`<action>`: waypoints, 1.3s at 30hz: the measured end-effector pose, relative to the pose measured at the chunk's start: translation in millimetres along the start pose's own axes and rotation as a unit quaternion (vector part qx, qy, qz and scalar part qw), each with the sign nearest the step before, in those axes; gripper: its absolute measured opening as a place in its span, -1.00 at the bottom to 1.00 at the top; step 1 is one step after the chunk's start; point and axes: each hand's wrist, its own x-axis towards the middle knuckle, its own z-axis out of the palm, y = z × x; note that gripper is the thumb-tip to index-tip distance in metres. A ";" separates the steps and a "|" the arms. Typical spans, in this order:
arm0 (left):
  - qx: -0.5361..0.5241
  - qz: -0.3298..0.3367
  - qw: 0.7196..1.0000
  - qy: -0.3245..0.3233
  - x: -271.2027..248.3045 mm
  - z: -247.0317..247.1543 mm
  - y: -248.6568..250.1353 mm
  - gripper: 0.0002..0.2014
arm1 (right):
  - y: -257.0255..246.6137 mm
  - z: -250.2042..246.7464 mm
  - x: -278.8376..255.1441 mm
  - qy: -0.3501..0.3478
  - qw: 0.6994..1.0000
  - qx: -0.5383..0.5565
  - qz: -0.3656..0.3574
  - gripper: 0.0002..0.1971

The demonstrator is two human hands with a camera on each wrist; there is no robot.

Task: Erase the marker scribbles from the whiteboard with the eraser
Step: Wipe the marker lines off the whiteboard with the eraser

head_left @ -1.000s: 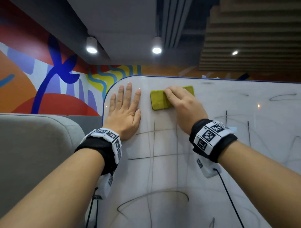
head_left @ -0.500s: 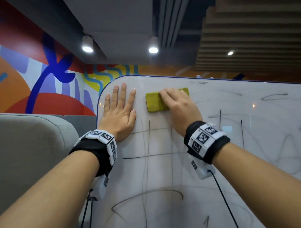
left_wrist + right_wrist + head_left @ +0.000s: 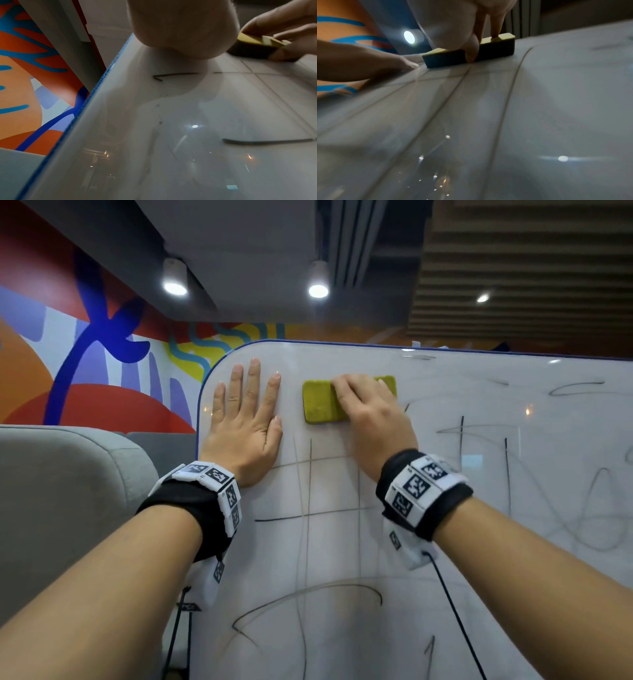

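Observation:
A white whiteboard with a blue rim stands upright before me, covered with thin black marker scribbles. My right hand grips a yellow-backed eraser and holds it against the board near the top. In the right wrist view the eraser shows a dark felt side on the board, with the thumb on its near side and fingers on top. My left hand lies flat on the board just left of the eraser, fingers straight. The left wrist view shows the eraser at upper right.
A grey upholstered seat back stands left of the board. A colourful painted wall is behind it. Ceiling spotlights shine above. A black cable hangs from my right wristband across the board.
The eraser and my right hand have slid slightly left and down along the top of the board. My left hand has stayed flat in place.

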 end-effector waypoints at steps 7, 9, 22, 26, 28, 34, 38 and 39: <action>0.012 0.004 1.000 0.005 -0.4 -0.3 -0.5 -0.30 | -2.1 -5.4 8.4 0.002 0.998 0.002 0.062 -0.30; 0.010 0.005 1.000 0.005 -0.3 -0.5 -0.4 -0.29 | -15.0 -0.4 -25.5 0.003 0.998 0.002 0.059 -0.30; 0.013 0.006 1.000 0.004 -2.5 0.4 -0.4 -0.31 | -10.0 -4.7 18.2 0.005 0.997 0.014 0.072 -0.28; 0.012 0.010 1.000 -0.003 -2.9 -1.2 -0.8 -0.31 | -28.9 9.0 -22.8 0.021 0.997 0.016 0.072 -0.31; 0.009 0.010 1.000 -0.008 -3.1 -1.5 -1.1 -0.31 | -43.2 17.4 -59.5 0.018 0.998 0.007 0.062 -0.39; -0.003 0.006 0.999 -0.034 -0.5 -2.7 -0.8 -0.31 | -39.0 17.0 -51.6 -0.007 0.999 0.015 0.028 -0.46; -0.025 0.005 0.998 -0.053 -2.6 -8.3 -0.3 -0.34 | -30.0 14.1 -1.0 0.007 0.997 0.019 0.072 -0.47; -0.034 0.006 0.998 -0.056 -3.4 -10.3 -1.1 -0.35 | -32.2 14.6 4.0 0.013 0.997 0.021 0.078 -0.46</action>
